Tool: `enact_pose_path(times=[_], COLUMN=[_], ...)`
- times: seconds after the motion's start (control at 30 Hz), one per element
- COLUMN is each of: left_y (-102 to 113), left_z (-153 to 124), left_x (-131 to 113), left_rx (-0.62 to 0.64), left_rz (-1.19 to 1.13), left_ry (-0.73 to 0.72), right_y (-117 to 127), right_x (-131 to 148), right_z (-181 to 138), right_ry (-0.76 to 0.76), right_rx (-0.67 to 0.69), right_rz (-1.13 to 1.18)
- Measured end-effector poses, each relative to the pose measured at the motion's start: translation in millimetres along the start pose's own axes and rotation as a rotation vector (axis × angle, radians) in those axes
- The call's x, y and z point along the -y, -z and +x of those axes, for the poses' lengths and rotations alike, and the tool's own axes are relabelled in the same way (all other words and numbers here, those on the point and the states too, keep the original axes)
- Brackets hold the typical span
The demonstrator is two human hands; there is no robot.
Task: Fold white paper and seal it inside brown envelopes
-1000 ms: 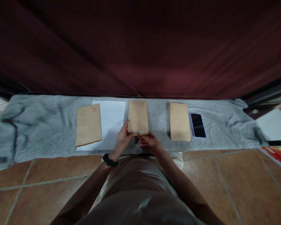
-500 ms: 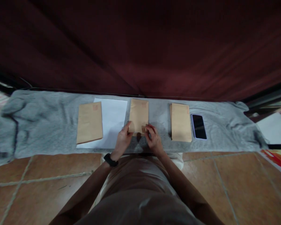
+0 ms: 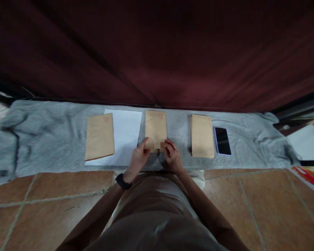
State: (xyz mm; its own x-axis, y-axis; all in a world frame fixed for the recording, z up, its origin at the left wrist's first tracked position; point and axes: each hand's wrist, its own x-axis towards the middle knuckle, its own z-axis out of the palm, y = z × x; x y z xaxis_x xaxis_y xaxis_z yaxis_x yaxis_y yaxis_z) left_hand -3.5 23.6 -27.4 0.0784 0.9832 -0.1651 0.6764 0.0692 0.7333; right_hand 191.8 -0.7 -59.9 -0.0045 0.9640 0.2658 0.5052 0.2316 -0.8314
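A brown paper envelope [image 3: 156,126] with a faint red print at its top right lies in front of me. My left hand [image 3: 140,153] pinches its lower left corner, thumb on top. At the lower right corner, my right hand [image 3: 172,153] grips the near edge between thumb and fingers. To the left, another brown envelope [image 3: 99,136] rests partly over white paper [image 3: 127,130]. A small stack of brown envelopes [image 3: 202,136] sits to the right of my right hand, apart from it.
A phone [image 3: 222,141] with a dark screen lies right of the stack. Everything rests on a grey cloth [image 3: 253,139] over a narrow surface. Behind it hangs a dark red curtain [image 3: 157,62]. Below is a tiled floor [image 3: 240,209]; white sheets [image 3: 307,141] show at far right.
The envelope between my hands has turned slightly, its lower end shifting to the right. Both hands keep hold of its near corners. The other envelopes and the phone stay put.
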Motion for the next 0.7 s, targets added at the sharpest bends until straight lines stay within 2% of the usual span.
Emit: enact_pose_path(times=[0.07, 0.17, 0.27, 0.37, 0.47, 0.6, 0.7], left_y=[4, 12, 14, 7, -4, -9, -2], left_z=[-7, -15, -9, 17, 53, 98, 128], left_x=[-5, -15, -24, -25, -21, -19, -19], left_rx=[-0.009, -0.094, -0.176, -0.18, -0.135, -0.107, -0.139], left_rz=[0.176, 0.427, 0.466, 0.387, 0.319, 0.256, 0.127], left_ry=[-0.012, -0.059, -0.239, -0.461, -0.586, -0.591, -0.521], right_y=[-1, -2, -4, -6, -7, -7, -6], right_x=[-3, -7, -8, -9, -9, -9, -9], right_z=[-1, -3, -4, -4, -5, -5, -5], right_ry=[0.012, 0.024, 0.034, 0.037, 0.051, 0.071, 0.066], right_rx=[0.005, 0.008, -0.004, -0.017, -0.022, -0.034, -0.039], right_rz=[-0.005, -0.014, -0.023, -0.046, -0.067, -0.076, -0.087])
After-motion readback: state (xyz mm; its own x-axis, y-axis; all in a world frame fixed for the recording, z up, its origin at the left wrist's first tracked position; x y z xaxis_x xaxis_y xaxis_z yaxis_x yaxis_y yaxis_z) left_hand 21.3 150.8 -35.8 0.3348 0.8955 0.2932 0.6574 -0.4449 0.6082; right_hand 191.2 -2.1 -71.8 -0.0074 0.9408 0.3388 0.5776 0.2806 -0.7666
